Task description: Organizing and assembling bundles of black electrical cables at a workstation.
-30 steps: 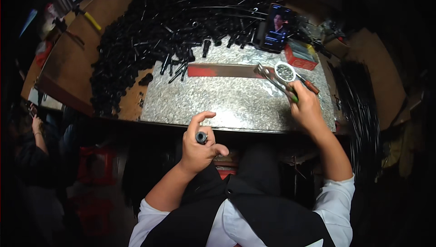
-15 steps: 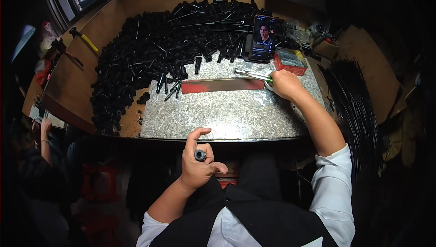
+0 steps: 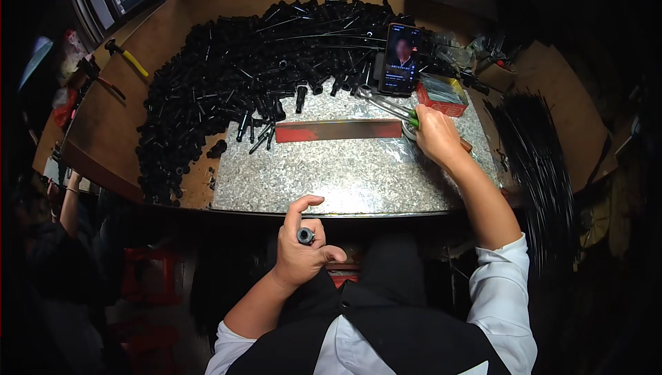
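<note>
My left hand is in front of the worktop's near edge, its lower fingers curled round a short black tube with the round hollow end facing up. The index finger and thumb of that hand stand away from the tube. Over the right side of the speckled stone slab, my right hand is closed on a long, shiny metal tool with a green grip. Its far end points left, near the phone's foot. Below the tool lies a long red and dark bar. A brown handle-like piece shows beside my right hand.
A large heap of black tubular parts covers the back and left. A phone stands behind the slab, beside a red box. Long black rods hang at the right. At far left, another person's arm shows.
The metal tool's far end has swung away from me, towards the phone's foot, as my right hand turned slightly. My left hand and the black tube have hardly moved.
</note>
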Demonstrator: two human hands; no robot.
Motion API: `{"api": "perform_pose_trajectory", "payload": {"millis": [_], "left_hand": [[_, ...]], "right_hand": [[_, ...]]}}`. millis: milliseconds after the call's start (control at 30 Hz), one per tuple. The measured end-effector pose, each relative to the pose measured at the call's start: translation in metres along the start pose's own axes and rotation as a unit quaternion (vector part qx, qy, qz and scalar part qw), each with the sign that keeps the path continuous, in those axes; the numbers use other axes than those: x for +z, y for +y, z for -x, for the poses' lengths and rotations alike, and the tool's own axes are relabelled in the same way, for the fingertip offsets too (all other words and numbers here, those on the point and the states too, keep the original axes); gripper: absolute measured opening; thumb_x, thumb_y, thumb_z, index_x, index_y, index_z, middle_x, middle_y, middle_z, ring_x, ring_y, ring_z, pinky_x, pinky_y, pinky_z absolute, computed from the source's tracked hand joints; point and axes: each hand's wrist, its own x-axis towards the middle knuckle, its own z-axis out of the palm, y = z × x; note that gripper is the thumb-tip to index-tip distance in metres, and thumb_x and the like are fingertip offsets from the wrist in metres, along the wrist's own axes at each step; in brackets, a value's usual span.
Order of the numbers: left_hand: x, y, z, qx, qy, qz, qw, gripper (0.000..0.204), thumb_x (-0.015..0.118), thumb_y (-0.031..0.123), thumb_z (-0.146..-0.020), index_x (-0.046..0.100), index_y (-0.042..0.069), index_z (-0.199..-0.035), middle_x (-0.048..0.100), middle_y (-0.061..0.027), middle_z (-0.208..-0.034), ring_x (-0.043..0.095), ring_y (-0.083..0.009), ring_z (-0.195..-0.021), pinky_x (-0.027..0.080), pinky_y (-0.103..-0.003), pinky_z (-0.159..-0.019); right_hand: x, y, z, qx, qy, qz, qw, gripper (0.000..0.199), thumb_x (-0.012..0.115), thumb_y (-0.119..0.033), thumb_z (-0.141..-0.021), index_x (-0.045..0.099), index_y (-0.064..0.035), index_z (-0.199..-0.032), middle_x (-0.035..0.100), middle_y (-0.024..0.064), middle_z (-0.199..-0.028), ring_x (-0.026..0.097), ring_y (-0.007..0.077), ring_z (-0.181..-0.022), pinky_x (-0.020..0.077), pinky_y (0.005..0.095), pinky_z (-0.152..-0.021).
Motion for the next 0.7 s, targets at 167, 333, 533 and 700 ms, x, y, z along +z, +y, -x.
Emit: {"api": "perform_pose_trajectory", "payload": {"millis": [167, 333, 533, 700], "left_hand": [[0.000, 0.007, 0.001, -0.015, -0.040, -0.067, 0.997, 0.091, 0.083, 0.039, -0.058, 0.038, -0.002, -0.126, 0.036, 0.0082, -0.056, 0.035, -0.0009, -0.051, 0.029, -0.017, -0.050], [0.006, 0.011, -0.003, -0.020, -0.052, -0.067, 0.996, 0.089, 0.083, 0.041, -0.058, 0.044, -0.003, -0.126, 0.036, 0.0080, -0.055, 0.034, -0.0006, -0.051, 0.027, -0.018, -0.049], [0.011, 0.024, -0.003, 0.024, -0.082, -0.102, 0.991, 0.084, 0.087, 0.030, -0.061, 0.049, 0.002, -0.131, 0.036, 0.0045, -0.051, 0.034, -0.0023, -0.048, 0.030, -0.019, -0.047], [0.014, 0.022, 0.000, 0.034, -0.076, -0.102, 0.991, 0.090, 0.086, 0.032, -0.062, 0.044, 0.000, -0.135, 0.036, 0.0030, -0.051, 0.034, -0.0026, -0.047, 0.031, -0.018, -0.047]], "right_hand": [[-0.019, -0.058, 0.024, 0.097, -0.100, -0.495, 0.858, 0.023, 0.055, -0.023, -0.094, 0.052, -0.0066, -0.078, 0.045, -0.0036, -0.063, 0.044, 0.0086, -0.056, 0.0382, 0.0252, -0.053], [-0.012, -0.093, 0.062, 0.103, -0.185, -0.875, 0.435, 0.017, 0.054, -0.022, -0.095, 0.049, -0.0054, -0.090, 0.043, 0.0021, -0.076, 0.042, 0.0102, -0.062, 0.0395, 0.0252, -0.055], [-0.008, -0.120, 0.084, 0.118, -0.212, -0.892, 0.381, 0.017, 0.056, -0.021, -0.093, 0.050, -0.0054, -0.089, 0.043, 0.0035, -0.079, 0.043, 0.0107, -0.064, 0.0404, 0.0258, -0.056], [0.000, -0.132, 0.096, 0.133, -0.179, -0.864, 0.452, 0.018, 0.059, -0.017, -0.091, 0.056, -0.0003, -0.096, 0.052, 0.0070, -0.089, 0.050, 0.0122, -0.067, 0.0447, 0.0277, -0.060]]}}
